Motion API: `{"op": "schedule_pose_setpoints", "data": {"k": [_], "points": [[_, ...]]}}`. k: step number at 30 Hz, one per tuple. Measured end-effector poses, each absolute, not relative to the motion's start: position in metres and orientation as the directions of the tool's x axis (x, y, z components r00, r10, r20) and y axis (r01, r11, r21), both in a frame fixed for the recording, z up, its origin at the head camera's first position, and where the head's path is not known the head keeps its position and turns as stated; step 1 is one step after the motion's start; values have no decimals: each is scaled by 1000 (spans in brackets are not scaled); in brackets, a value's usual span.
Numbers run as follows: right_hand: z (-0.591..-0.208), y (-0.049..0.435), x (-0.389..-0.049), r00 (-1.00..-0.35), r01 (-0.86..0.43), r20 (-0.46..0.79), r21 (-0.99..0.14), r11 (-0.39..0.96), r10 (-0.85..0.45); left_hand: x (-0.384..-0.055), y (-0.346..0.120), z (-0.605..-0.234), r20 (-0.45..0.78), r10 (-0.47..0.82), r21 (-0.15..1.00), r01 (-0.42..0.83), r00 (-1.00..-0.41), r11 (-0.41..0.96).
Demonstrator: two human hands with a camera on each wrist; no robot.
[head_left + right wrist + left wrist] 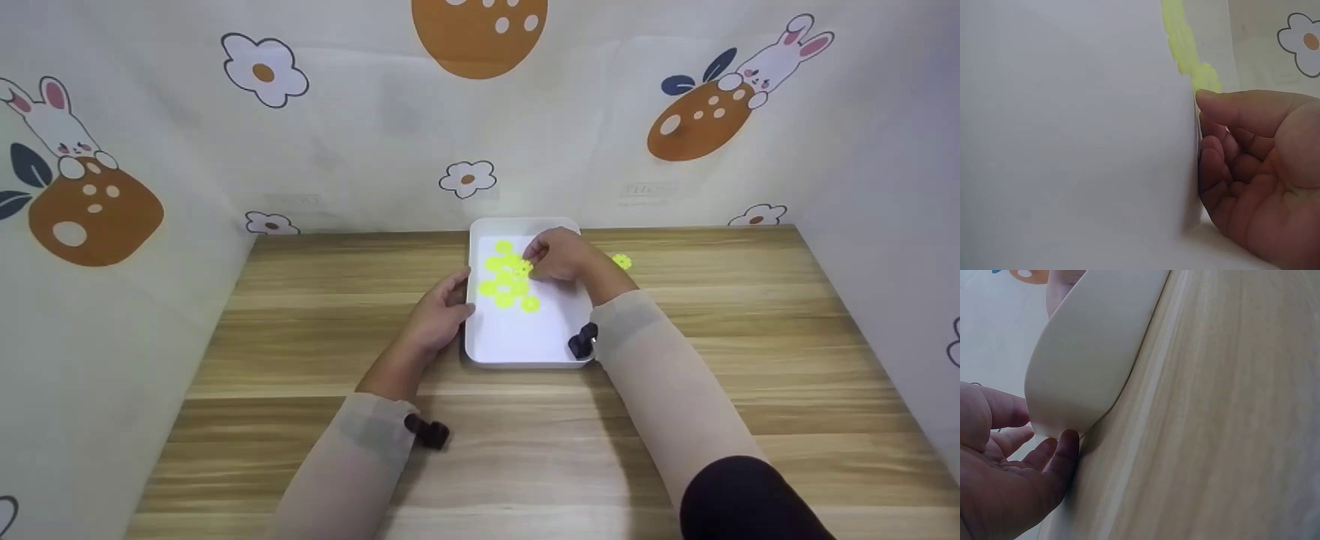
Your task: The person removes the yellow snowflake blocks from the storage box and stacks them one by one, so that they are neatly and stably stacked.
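Note:
A white tray (536, 341) holds several bright yellow flower-shaped discs (504, 298) in its left half. My right hand (559, 253) is low over the tray and pinches one yellow disc (524, 268) between thumb and fingers. In the right wrist view this yellow disc (1206, 76) shows at the thumb tip, with more yellow pieces beyond. My left hand (439, 311) touches the tray's left side with spread fingers. Seen from the left wrist, its fingertips rest against the outer wall of the tray (1092, 349), close to the tabletop.
Outside the tray, one yellow disc (622, 261) lies on the wooden table (315, 330), just beyond the right forearm. A patterned cloth wall (360, 150) rises behind the table, and others close it in at both sides.

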State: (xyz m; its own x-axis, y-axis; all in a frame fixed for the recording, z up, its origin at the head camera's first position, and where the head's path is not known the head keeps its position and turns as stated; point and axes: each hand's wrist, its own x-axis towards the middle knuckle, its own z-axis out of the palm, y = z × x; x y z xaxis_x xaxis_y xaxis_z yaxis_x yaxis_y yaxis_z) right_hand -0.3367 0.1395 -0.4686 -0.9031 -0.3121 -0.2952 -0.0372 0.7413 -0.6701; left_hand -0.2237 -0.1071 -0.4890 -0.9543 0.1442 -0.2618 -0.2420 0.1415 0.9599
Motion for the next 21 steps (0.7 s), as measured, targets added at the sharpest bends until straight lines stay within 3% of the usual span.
{"op": "schedule_pose_setpoints", "data": {"k": [10, 21], "points": [[-462, 138, -339, -907, 176, -364, -783, 596, -210, -223, -105, -488, -253, 143, 963, -235, -957, 134], [-432, 154, -329, -926, 236, -308, -923, 304, -218, -226, -105, -491, -268, 128, 960, -253, -955, 122]]}}
